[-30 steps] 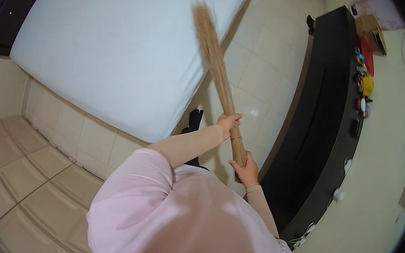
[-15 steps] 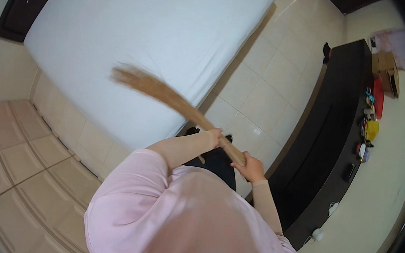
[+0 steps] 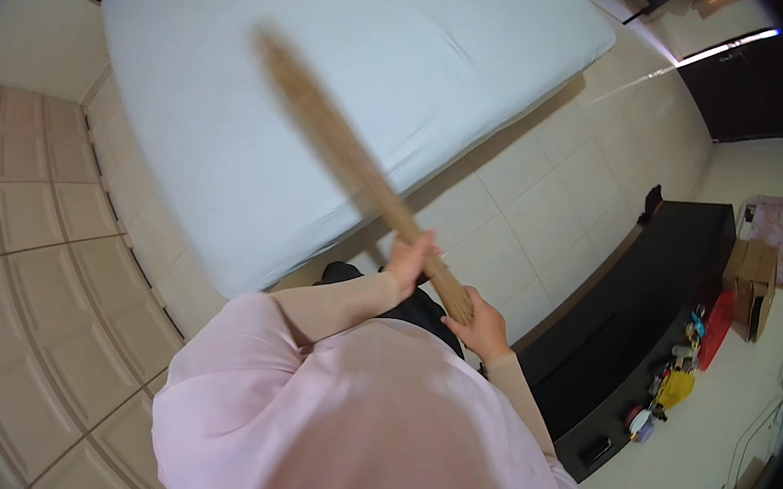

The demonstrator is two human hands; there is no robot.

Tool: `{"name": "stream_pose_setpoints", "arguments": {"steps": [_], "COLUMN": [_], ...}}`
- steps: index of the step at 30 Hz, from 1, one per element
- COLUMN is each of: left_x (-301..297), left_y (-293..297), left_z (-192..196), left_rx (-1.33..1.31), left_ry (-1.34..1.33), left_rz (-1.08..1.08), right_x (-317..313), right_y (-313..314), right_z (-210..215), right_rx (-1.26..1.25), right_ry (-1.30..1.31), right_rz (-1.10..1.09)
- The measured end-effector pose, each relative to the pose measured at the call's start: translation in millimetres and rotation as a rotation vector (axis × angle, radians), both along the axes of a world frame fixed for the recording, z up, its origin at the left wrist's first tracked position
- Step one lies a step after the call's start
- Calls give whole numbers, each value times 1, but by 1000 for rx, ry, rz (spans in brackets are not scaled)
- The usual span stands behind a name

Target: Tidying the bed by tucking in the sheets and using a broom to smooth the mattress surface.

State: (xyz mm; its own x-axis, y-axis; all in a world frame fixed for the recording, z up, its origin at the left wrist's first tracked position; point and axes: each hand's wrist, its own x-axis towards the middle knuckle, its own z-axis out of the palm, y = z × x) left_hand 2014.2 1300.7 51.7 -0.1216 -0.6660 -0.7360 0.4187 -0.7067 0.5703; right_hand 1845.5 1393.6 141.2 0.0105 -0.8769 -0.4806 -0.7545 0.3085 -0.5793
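A straw broom (image 3: 331, 136) made of bundled thin sticks slants up and to the left, its bristle end smeared by motion over the bed. My left hand (image 3: 411, 258) is wrapped round its middle part. Lower down, my right hand (image 3: 482, 325) grips the butt end of the same broom. Beneath the bristles lies the bed (image 3: 414, 44), covered with a pale blue-white fitted sheet showing a few creases. Whether the bristles touch the sheet I cannot tell.
To the right runs a long dark cabinet (image 3: 625, 310), with a yellow item (image 3: 675, 389), a red item (image 3: 716, 330) and a cardboard box (image 3: 752, 281) along it. Beige panelled doors (image 3: 28, 300) stand at left. A tiled floor (image 3: 551, 200) separates bed and cabinet; a dark door (image 3: 757, 88) is far right.
The broom's bristle end has swung upward and farther over the bed, so it points more steeply away. Both hands keep their hold. The view has turned, showing more of the far right.
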Motion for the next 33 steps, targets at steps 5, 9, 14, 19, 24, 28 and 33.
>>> {"name": "stream_pose_setpoints", "arguments": {"steps": [5,9,14,19,24,28,33], "left_x": [34,-19,-145,-237,-252,-189,-91], "left_y": [18,13,-31,-66,-102,-122,-151], "left_z": [-38,-100,-138,-85,-33,-35,-87], "left_rx": [241,152,140,-120,-191,-115,350], "left_ry": [-156,-561,-497,-383,-90,-247,-144], "left_rz": [207,155,-325,-603,-400,-133,132], "right_x": [-12,-24,-99,-145,-134,-125,-110], "right_y": [-61,-65,-54,-42,-69,-128,-212], "right_z": [-36,-58,-64,-50,-40,-37,-66], "right_rx": [-25,-4,99,197,-39,-40,6], "right_ry": [47,183,320,424,109,-7,59], "right_rz": [504,411,108,-233,-421,-222,361]}}
